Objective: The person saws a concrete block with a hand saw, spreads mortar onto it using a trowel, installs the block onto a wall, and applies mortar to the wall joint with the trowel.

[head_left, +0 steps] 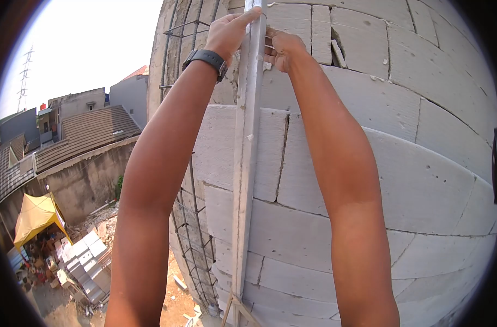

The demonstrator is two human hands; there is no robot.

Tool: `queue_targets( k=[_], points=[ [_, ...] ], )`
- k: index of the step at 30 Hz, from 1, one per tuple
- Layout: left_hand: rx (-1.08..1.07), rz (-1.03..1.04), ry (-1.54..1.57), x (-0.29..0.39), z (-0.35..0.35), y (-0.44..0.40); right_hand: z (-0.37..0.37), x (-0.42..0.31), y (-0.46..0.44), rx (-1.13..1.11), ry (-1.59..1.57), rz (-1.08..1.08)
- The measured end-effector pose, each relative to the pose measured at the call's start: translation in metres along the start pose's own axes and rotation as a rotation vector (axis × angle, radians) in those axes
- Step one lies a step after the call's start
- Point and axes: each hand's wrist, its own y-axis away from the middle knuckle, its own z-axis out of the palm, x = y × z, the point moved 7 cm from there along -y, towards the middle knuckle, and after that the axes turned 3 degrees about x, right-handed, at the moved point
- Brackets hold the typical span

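Note:
A long, straight metal bar [248, 114] stands upright against a wall of pale lightweight blocks [314, 152], smeared with mortar along its face. My left hand [230, 34], with a dark watch on the wrist, grips the bar near the top; its thumb lies across the front face and the fingers go behind. Just right of the bar is my right hand [285, 48], fingers curled in close to its edge. Whatever those fingers pinch, if anything, is hidden. A thin line runs across the blocks to the right, near the top.
A steel rebar cage [191, 218] rises left of the bar. Wooden sticks [237, 306] cross at the bar's foot. A gap with a loose block piece [338, 53] shows upper right. Far below lie a yellow canopy [37, 218], stacked blocks [88, 256] and tiled roofs [96, 128].

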Motion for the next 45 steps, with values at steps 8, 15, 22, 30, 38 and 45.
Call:
queue_targets(
  k=[8, 15, 22, 30, 38, 45],
  points=[
    [-0.121, -0.178, -0.062, -0.015, 0.007, 0.015, -0.011, -0.006, 0.008, 0.123, 0.083, -0.011],
    [-0.398, -0.293, 0.258, -0.013, 0.028, 0.021, -0.009, -0.01, 0.011, 0.096, 0.114, -0.055],
    [-0.438, -0.432, 0.359, -0.015, 0.029, 0.028, -0.009, -0.015, 0.022, 0.11, 0.194, -0.069],
    [-0.339, -0.37, 0.364, -0.024, 0.021, -0.004, -0.003, -0.018, 0.015, 0.026, 0.23, -0.175],
    [0.132, -0.371, 0.339, -0.013, 0.011, 0.01, -0.002, -0.013, 0.016, -0.023, 0.262, -0.144],
    [-0.768, -0.489, 1.041, -0.021, 0.05, -0.006, -0.006, -0.024, 0.039, 0.0, 0.082, -0.179]
  ],
)
